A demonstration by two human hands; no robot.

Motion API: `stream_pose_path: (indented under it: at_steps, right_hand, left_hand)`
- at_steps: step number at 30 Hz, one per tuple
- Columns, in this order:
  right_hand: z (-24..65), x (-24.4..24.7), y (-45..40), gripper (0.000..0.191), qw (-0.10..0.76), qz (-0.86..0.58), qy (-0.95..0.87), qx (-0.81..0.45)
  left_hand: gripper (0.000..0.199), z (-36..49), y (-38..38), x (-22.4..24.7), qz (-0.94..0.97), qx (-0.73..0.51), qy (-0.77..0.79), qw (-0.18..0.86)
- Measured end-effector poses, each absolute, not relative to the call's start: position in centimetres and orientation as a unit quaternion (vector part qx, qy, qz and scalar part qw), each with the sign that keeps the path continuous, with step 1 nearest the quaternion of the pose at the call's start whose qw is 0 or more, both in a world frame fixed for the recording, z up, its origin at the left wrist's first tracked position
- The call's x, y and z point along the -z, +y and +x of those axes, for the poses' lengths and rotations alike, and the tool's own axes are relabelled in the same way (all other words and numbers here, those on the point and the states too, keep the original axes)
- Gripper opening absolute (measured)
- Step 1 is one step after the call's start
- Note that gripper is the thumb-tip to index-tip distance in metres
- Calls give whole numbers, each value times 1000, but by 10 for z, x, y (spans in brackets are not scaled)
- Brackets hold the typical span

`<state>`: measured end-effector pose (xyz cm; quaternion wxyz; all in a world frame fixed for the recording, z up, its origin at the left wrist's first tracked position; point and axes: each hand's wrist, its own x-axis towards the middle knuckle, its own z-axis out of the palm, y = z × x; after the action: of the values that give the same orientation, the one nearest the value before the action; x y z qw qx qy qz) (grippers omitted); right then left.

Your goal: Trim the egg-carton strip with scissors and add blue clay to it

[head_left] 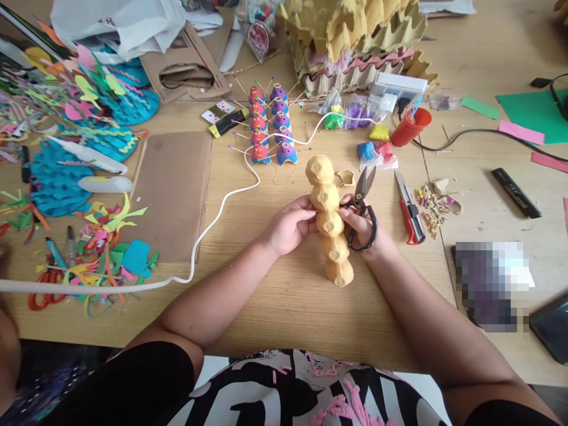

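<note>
A yellow egg-carton strip (pixel 330 223) with several rounded bumps is held upright in front of me, over the wooden table. The fingers of my left hand (pixel 290 225) pinch its left edge. On the other side, my right hand (pixel 361 228) touches the strip with its thumb and also holds black-handled scissors (pixel 364 204), whose blades point away from me, slightly apart. Just behind the strip lies a small yellow carton scrap (pixel 345 177). Two painted carton strips, one red and blue (pixel 258 127), one purple and blue (pixel 282 124), stand farther back with pins in them.
A red cutter (pixel 410 213), carton scraps (pixel 437 207), a red cup (pixel 410 127) and a phone (pixel 488 287) are at right. A white cable (pixel 224 204) crosses the table left of my hands, near cardboard (pixel 171 195) and paper scraps (pixel 115 254). Egg trays (pixel 355 35) are stacked behind.
</note>
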<state>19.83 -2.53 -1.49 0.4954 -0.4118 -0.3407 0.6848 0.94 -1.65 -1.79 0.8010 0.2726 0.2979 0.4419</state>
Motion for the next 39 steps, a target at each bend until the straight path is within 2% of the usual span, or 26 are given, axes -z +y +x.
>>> stream_pose_path:
  at_steps: [4,9,16,39]
  right_hand:
    - [202,11,-20,60,510,-406,-309,-693]
    - [206,10,-18,55,518,-407,-318,-681]
    - [202,8,-18,55,517,-410,-315,-682]
    - [203,18,-19,48,526,-356,-285,-718]
  left_hand:
    - [47,9,-17,18,264,-437,291,809]
    - [48,10,-20,21,281,-435,297,802]
    - [60,10,-21,20,309,-443,315,780]
    - [59,9,-21,18,329,-450,297,775]
